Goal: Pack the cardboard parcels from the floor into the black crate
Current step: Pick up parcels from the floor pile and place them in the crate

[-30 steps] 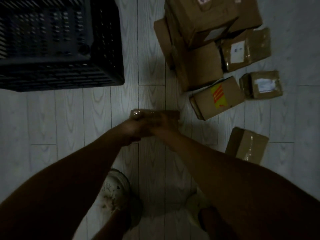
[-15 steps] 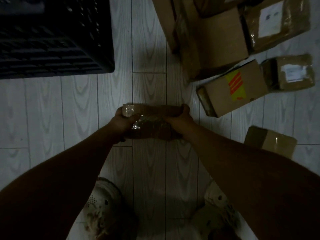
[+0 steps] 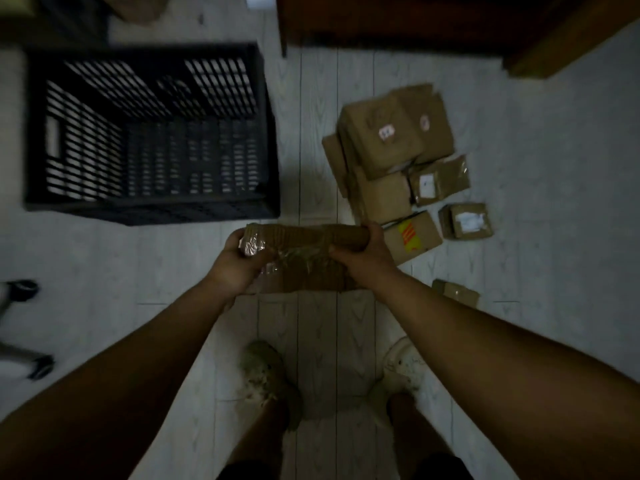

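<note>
I hold a flat, tape-wrapped cardboard parcel [image 3: 304,254] in the air over the pale floor. My left hand [image 3: 239,265] grips its left end and my right hand [image 3: 363,259] grips its right end. The black slatted crate [image 3: 152,133] stands on the floor ahead and to the left, with nothing visible inside it. A heap of brown parcels [image 3: 391,150] lies to the right, with a yellow-labelled box [image 3: 414,237] just beyond my right hand, a small white-labelled box [image 3: 465,221] and another small box [image 3: 455,292] under my right forearm.
Dark wooden furniture [image 3: 415,19] runs along the far side. A chair base with castors [image 3: 24,327] stands at the left edge. My two feet in pale shoes [image 3: 266,372] stand below the held parcel.
Both hands have lifted the flat parcel up from the floor. The view has pulled back and tilted, so the whole crate and the far furniture show.
</note>
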A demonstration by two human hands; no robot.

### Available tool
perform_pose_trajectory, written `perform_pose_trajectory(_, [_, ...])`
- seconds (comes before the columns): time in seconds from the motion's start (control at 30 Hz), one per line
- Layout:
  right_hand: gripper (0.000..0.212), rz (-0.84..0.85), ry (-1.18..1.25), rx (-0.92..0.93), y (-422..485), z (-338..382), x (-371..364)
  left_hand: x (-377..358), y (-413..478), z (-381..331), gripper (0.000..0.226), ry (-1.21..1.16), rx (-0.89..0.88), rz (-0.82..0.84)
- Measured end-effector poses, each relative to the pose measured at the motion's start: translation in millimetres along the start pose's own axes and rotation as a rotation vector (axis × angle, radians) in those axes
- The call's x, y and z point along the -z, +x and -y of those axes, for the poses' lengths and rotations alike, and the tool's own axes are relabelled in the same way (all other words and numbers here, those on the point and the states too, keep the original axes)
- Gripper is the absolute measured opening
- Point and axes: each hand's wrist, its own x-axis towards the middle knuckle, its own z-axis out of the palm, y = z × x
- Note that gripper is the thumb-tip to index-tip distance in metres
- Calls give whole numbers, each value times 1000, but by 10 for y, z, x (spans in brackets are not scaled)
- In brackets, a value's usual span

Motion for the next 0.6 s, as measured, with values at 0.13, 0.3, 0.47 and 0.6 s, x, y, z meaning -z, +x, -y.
perform_pose_trajectory(0.13, [89, 9, 0, 93, -1021, 1102, 62, 635, -994, -902, 65, -4, -29, -9])
perform_pose_trajectory(0.3, [87, 17, -8, 218, -1892, 2056, -15, 1321, -1882, -1760, 60, 42, -128, 3])
perform_pose_trajectory(0.47, [87, 4, -23, 261, -2252, 2737, -87, 1752, -2199, -2424, 57, 78, -288, -56])
perform_pose_trajectory(0.6, [85, -64, 36, 329, -2195, 3210, -167, 2016, -2150, -2904, 72, 139, -377, -120])
